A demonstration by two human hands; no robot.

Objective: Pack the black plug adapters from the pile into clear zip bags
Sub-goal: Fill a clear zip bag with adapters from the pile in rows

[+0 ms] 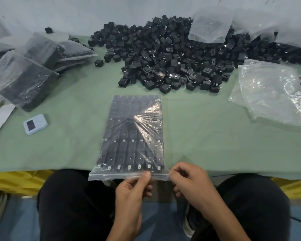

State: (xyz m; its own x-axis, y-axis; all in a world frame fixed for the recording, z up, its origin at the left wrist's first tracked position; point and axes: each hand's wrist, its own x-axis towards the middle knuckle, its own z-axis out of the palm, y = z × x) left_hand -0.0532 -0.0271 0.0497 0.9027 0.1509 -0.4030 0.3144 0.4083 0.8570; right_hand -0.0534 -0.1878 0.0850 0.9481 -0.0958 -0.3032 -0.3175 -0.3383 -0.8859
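The fingers (146,175) of the left hand (131,188) pinch the zip edge of a filled bag (129,133). The right hand (188,181) pinches the bag's corner just beside. The bag lies flat at the table's (68,150) near edge, its mouth overhanging. The adapter pile (172,56) fills the far middle, with packed bags (24,80) at the left edge and empty bags (271,94) at the right. Green cloth covers the table; the floor (16,226) is blue.

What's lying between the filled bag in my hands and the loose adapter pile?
Just a narrow strip of bare green table cover separates bag from pile, per the head view.
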